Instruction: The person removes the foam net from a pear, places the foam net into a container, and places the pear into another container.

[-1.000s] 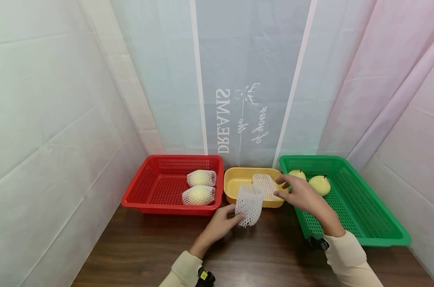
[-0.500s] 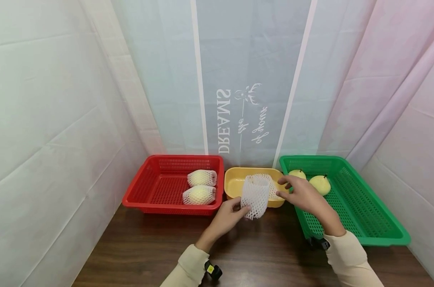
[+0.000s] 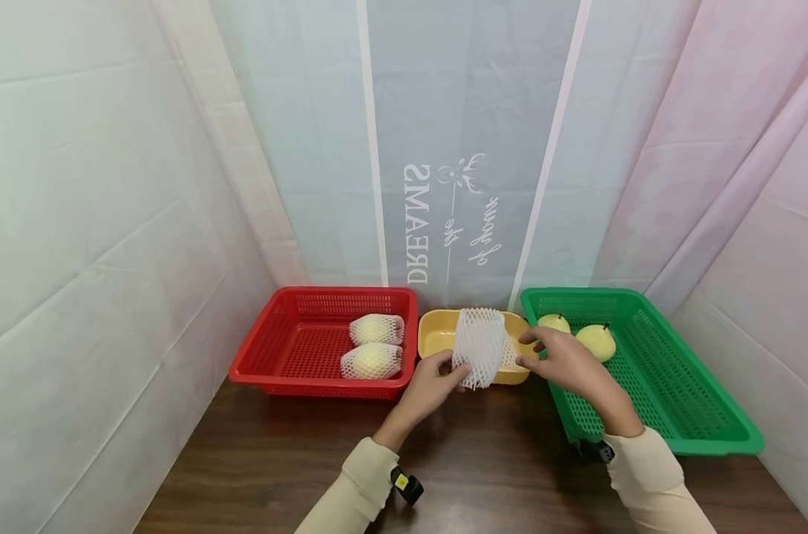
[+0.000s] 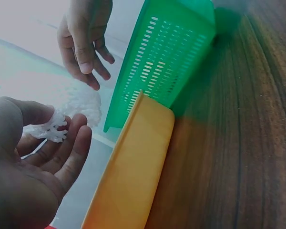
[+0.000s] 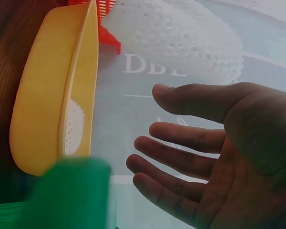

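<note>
My left hand (image 3: 429, 389) pinches the lower edge of a white foam fruit net (image 3: 479, 345) between thumb and fingers. The net sleeve stands up over the yellow basin (image 3: 437, 337) and looks hollow. Another foam net (image 3: 511, 357) lies in the basin, partly hidden behind the held one. To the right, my right hand (image 3: 567, 363) hovers between the basin and the green basket (image 3: 684, 393), fingers loosely bent and holding nothing. In the right wrist view its fingers (image 5: 181, 152) are spread apart, below the held net (image 5: 176, 38) and not touching it.
Two pears in foam nets, one behind (image 3: 376, 330) and one in front (image 3: 372, 362), lie in the red basket (image 3: 310, 352) at left. The green basket holds two bare pears, a nearer pear (image 3: 597, 343) and a farther pear (image 3: 554, 323). Fabric walls enclose the wooden table (image 3: 497, 460).
My left hand has moved forward and slightly right, carrying the foam net from the basin's near edge to above it. The net's open top has tipped away from view. The right hand has barely moved.
</note>
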Motion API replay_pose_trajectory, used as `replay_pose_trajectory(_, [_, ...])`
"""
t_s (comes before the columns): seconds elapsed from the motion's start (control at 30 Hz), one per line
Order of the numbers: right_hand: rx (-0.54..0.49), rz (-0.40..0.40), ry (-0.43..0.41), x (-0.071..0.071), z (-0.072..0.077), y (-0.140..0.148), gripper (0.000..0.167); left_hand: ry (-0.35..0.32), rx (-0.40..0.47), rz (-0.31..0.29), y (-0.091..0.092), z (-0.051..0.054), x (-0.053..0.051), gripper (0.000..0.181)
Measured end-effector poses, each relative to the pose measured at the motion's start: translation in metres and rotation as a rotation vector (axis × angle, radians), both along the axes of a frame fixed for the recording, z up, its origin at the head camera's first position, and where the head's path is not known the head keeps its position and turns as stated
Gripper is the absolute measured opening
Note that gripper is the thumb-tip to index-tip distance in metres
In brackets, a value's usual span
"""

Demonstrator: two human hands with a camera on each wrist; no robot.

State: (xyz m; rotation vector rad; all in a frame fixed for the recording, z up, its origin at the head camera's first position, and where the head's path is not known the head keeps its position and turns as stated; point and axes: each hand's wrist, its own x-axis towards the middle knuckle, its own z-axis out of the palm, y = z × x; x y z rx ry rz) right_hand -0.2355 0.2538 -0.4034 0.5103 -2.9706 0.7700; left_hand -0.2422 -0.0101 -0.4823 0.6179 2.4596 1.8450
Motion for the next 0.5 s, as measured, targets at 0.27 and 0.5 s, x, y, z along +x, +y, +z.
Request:
replay_pose_trajectory(0.27, [0.028, 0.000, 0.002, -0.001, 0.007, 0.000, 0.040, -0.043, 0.005, 0.040, 0.007, 0.006, -0.012, 0.027])
replay_pose_trajectory(0.5, [0.044, 0.001, 0.000, -0.006, 0.014, 0.003, 0.042, -0.063, -0.026, 0.069, 0.012, 0.012, -0.022, 0.027])
